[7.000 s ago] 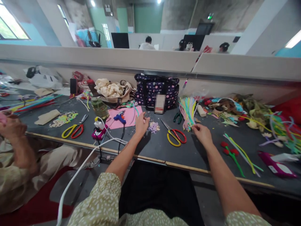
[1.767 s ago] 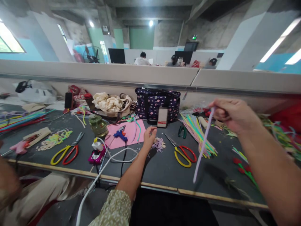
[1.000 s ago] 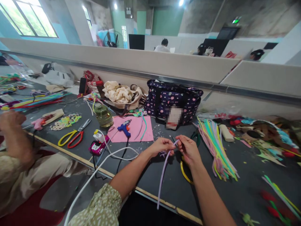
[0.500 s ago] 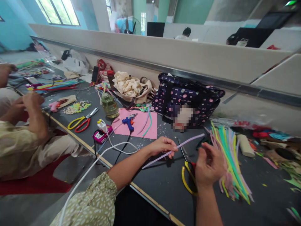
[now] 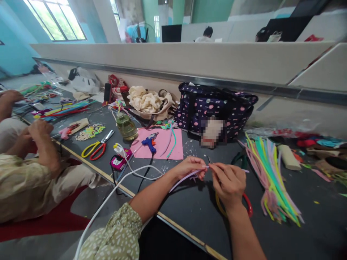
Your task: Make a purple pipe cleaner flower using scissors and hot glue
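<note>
Strip (image 5: 180,181), lilac, lies just below centre of the head view, pinched between closed fingertips of left hand (image 5: 192,168) and right hand (image 5: 229,181); it looks light, soft and bendable, best held mid-length.

Lilac pipe cleaner (image 5: 179,181) in both hands (image 5: 190,168) (image 5: 229,182)

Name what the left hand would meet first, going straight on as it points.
Probably the right hand, which grips the same lilac strip just ahead; exact depth is unclear.
</note>
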### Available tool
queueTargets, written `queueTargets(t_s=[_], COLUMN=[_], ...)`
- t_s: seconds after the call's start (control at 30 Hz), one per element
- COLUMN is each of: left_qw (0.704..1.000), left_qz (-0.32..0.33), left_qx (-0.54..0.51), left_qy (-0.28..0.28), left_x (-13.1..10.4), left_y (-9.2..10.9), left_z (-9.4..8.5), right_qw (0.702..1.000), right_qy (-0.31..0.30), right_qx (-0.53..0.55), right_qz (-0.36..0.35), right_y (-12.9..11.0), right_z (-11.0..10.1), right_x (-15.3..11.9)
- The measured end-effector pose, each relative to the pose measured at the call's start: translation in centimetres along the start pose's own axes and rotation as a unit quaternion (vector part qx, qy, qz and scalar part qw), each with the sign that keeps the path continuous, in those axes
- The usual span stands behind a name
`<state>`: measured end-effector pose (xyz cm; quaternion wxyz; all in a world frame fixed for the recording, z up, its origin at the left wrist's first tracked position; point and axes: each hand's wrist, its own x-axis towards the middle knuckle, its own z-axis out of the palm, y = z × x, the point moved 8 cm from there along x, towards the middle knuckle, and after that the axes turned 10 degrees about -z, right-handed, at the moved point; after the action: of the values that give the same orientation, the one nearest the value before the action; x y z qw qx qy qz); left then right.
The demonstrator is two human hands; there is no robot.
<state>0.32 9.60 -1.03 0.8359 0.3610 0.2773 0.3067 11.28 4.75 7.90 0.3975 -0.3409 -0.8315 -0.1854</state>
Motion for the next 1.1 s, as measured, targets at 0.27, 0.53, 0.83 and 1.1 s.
queueTargets(t_s=[0.27, 0.53, 0.83, 1.1], left_qw=[1.0, 1.0, 0.999, 0.997], left_qz=[0.002, -0.003, 0.003, 0.019], left_qx=[-0.009, -0.004, 0.023, 0.044], left_qy=[0.01, 0.029, 0.048, 0.055], left_x=[0.27, -0.23, -0.41, -0.34], left_y=[-0.02, 0.27, 0.45, 0.19], left_z=[-0.5, 0.03, 0.07, 0.27], right_qw=[0.999, 0.999, 0.997, 0.98], right_qy=[0.01, 0.014, 0.03, 0.087], right_qx=[-0.018, 0.006, 0.015, 0.096], right_qz=[0.033, 0.029, 0.064, 0.153], right_y=[0.25, 0.3, 0.44, 0.49], right_z=[0.06, -0.15, -0.09, 0.07], right_x=[0.08, 0.43, 0.18, 0.05])
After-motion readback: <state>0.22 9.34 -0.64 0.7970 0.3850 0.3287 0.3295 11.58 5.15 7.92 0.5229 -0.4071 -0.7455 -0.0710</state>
